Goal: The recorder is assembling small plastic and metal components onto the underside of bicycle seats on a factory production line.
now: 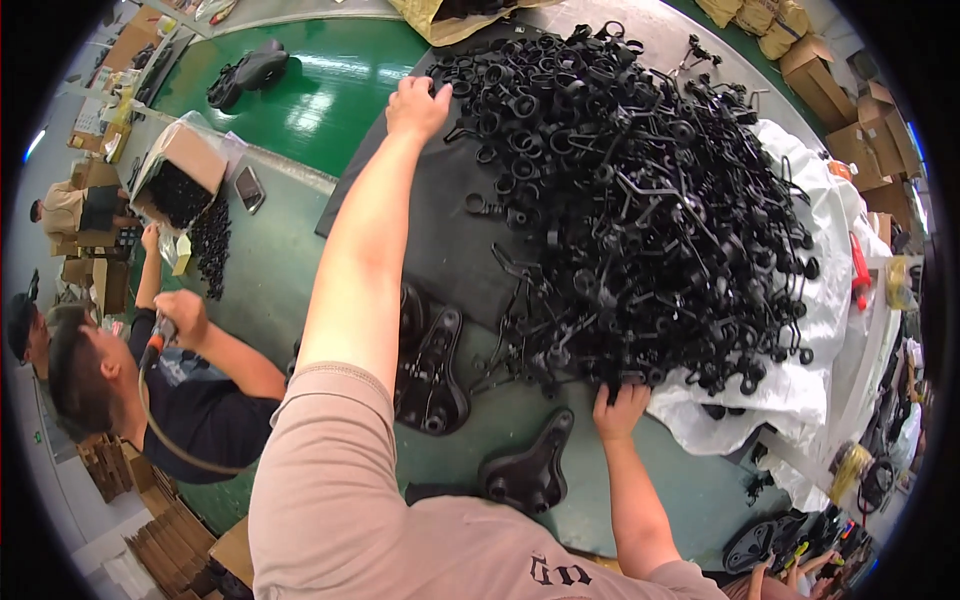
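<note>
My left hand (416, 110) is at the far left edge of the pile of black metal parts (640, 200), my right hand (622, 410) at its near edge; I cannot tell whether either grasps anything. The pile covers a dark mat (450, 230) and white sheeting (800, 385), black saddles (525, 472) nearer me.

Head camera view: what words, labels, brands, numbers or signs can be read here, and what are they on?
Beige shirt: dark stylised lettering on the front, which I won't copy out.
Small green patch on the far-left wall: perhaps a sign, too small to read.
Phone on the bench: nothing legible.
Pile of black parts at the hands: no readable marking.
</note>
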### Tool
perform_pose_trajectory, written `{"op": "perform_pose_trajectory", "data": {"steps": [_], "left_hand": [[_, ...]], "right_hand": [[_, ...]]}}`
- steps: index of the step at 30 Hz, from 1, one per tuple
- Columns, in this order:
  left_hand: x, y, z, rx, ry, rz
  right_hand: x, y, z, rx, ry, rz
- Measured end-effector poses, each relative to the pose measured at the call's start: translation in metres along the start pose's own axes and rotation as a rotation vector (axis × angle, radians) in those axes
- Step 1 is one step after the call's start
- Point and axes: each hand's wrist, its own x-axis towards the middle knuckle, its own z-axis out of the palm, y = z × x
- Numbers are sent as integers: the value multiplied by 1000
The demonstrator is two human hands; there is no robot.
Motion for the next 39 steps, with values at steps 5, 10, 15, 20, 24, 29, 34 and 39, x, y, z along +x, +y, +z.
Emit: {"op": "perform_pose_trajectory", "data": {"steps": [5,10,15,20,24,29,34,39], "left_hand": [[93,2,44,-39,-86,-45],[150,-11,98,166,-216,135],[142,10,110,139,-301,-30],[79,18,63,100,-236,-313],[-14,19,28,-51,-222,-534],[-133,52,13,-28,-228,-518],[-232,73,34,-30,-215,-497],[-247,63,16,-728,-326,-461]], "right_hand": [[-18,12,9,-15,3,28],[-16,11,7,1,-113,22],[-13,14,3,68,-187,18],[-7,9,3,56,-152,-14],[-7,6,2,45,-29,-32],[-14,13,8,56,36,-29],[7,-6,-7,73,40,-46],[6,-10,-39,460,-266,375]]}}
